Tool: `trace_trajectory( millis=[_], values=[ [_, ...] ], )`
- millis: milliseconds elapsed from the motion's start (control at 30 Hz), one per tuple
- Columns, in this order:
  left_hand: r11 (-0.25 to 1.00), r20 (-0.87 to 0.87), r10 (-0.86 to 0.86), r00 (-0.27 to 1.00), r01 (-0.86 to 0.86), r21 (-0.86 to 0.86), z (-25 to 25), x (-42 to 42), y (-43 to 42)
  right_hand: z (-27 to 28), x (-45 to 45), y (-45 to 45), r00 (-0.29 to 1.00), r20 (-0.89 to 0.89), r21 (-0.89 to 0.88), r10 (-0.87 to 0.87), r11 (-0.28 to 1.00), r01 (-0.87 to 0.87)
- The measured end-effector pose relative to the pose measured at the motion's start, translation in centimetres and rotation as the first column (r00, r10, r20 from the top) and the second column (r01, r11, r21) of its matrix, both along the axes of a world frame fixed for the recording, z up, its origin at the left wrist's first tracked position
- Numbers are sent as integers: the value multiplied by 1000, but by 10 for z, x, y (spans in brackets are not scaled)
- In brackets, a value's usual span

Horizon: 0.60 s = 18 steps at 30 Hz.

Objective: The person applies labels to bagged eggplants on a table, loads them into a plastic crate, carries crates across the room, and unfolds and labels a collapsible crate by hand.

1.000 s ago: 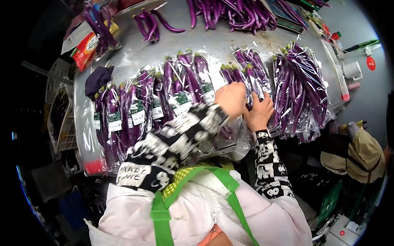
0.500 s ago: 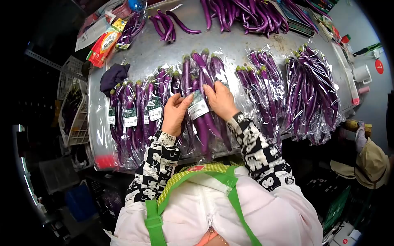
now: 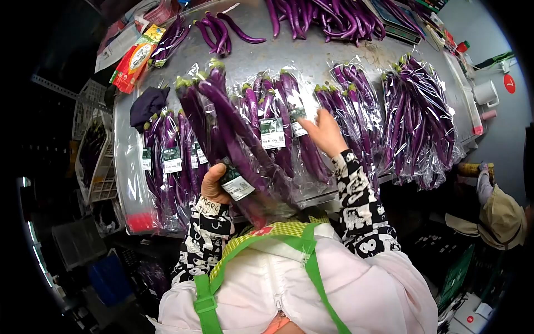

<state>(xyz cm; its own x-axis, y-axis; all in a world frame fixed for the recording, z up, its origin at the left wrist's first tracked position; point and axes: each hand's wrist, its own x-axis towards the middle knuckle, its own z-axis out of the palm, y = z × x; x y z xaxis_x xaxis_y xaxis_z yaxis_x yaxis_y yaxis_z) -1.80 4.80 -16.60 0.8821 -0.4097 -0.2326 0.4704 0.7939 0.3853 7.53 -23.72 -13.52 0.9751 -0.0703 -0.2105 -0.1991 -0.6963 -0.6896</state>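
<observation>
My left hand (image 3: 216, 185) is closed on the lower left side of a clear bag of long purple eggplants (image 3: 231, 122). The bag is raised and tilted, and bears a green and white label (image 3: 237, 185) beside my thumb. My right hand (image 3: 325, 133) has its thumb and fingers apart, over another bagged bunch of eggplants (image 3: 311, 150), close to that bunch's label (image 3: 298, 122). I cannot tell whether it touches the plastic. Between my hands lies a further labelled bag (image 3: 272, 133).
Labelled bags of eggplants (image 3: 171, 161) line the metal table's left front, beside a dark cloth (image 3: 149, 108). More bags (image 3: 420, 122) lie at right. Loose eggplants (image 3: 350, 22) and a red and yellow packet (image 3: 133, 61) are at the back. A white mug (image 3: 486, 96) hangs at right.
My left hand has moved down and left with a bag of eggplants, lifting it off the row. My right hand has let go of the label area and moved right.
</observation>
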Motion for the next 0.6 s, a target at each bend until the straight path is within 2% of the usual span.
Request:
trace_trajectory(
  millis=[67,133,200,233,267,333,367,433,467,533,567,600],
  values=[
    [997,-28,69,997,-70,-26,2,-4,-2,-73,9,-26,990,-50,29,133,991,-131],
    [989,-21,129,991,-130,-75,17,-3,-12,-55,5,-7,980,-192,-33,62,997,-69],
    [991,-6,121,993,-121,-60,20,-2,-15,-70,14,10,992,-109,-180,-60,983,39],
    [988,23,109,994,-106,-112,21,-1,-16,-69,18,18,990,-96,-241,-102,968,76],
    [983,58,100,993,-89,-161,22,1,-18,-69,20,25,988,-16,-267,-151,953,142],
    [980,45,155,987,-148,-136,37,-2,-23,-62,19,36,968,143,-402,-208,881,249],
    [984,83,161,983,-154,-86,37,-3,-23,-59,21,36,968,148,-400,-204,883,248],
    [973,45,210,977,-204,-107,36,-9,-24,-55,22,36,987,-43,-315,-154,940,133],
    [966,27,234,972,-230,-117,36,-12,-25,-62,25,34,992,-31,-287,-123,952,109],
    [950,-29,296,955,-297,-93,37,-10,-28,-58,38,23,965,-258,-209,-48,978,-7],
    [960,40,151,988,-137,-244,22,-9,-19,-78,47,6,955,-296,-76,5,997,-29],
    [961,163,41,986,6,-277,18,-6,-16,-46,42,2,924,-381,16,41,999,-38]
  ],
)
